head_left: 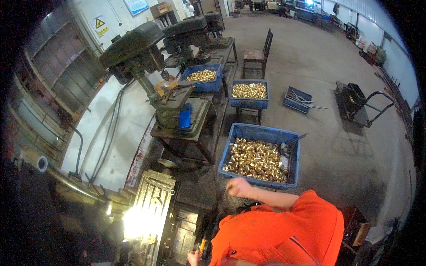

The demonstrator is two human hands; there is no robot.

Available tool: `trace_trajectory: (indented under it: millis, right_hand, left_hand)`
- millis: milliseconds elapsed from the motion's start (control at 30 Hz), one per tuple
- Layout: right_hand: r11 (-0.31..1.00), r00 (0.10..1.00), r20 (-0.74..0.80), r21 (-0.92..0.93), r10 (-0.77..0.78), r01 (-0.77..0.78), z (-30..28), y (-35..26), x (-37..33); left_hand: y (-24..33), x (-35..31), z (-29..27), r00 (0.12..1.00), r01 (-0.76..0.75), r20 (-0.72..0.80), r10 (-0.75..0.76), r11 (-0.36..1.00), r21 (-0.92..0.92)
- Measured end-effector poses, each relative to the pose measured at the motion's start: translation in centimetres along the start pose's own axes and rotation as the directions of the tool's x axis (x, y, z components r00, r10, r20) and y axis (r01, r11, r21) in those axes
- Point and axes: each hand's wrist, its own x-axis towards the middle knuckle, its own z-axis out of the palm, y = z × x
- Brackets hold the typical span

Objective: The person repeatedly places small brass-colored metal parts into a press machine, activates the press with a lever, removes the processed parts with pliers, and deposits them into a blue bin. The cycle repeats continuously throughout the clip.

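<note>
My right hand (pixel 239 187) is closed, its fingers curled, just off the near side of a large blue bin (pixel 227 160). Whatever it may hold is hidden. Inside that bin lies a heap of shiny brass fittings (pixel 255 159), with a dark tool handle (pixel 296 139) leaning over its right rim. My left hand (pixel 194 257) shows only in part at the lower edge, fingers curled, beside a slim orange-yellow handle (pixel 203 245). Whether it grips that handle I cannot make out. Left of it is a metal machine bed (pixel 155 201), partly washed out by a bright lamp (pixel 137 224).
Drill presses (pixel 133 48) stand along a bench on the left. Two smaller blue bins, one on the bench (pixel 216 84) and one on a stool (pixel 248 103), hold brass pieces. Farther right are a chair (pixel 255 55), a bin of rods (pixel 298 101) and a hand trolley (pixel 355 108).
</note>
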Motion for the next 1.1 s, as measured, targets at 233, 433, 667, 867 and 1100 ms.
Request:
trace_trajectory:
  millis: [233,433,667,867,1100]
  right_hand:
    - [0.998,0.944,0.327,-0.055,0.049,-0.032,2.4,-3.6,-2.3]
    - [0.996,0.904,0.424,-0.082,0.051,-0.018,0.4,-5.3,-1.6]
    - [0.988,0.819,0.564,-0.037,-0.101,0.147,2.5,-7.6,1.3]
    - [0.743,0.587,0.532,0.130,-0.611,0.656,8.5,-8.0,2.1]
    - [0.852,0.310,0.884,0.164,-0.351,0.497,9.0,-7.7,2.3]
  left_hand:
    - [0.4,-1.2,0.2,1.000,-0.016,-0.029,0.012,0.990,-0.142]
    - [-0.8,0.1,0.2,0.987,0.094,-0.110,-0.117,0.976,-0.199]
    - [6.1,-1.1,-4.6,0.938,-0.113,-0.335,0.090,0.992,-0.052]
    - [16.5,-3.6,-5.3,0.906,-0.374,-0.196,0.375,0.926,0.043]
    - [21.9,-7.1,-4.8,0.896,-0.436,-0.155,0.417,0.891,-0.122]
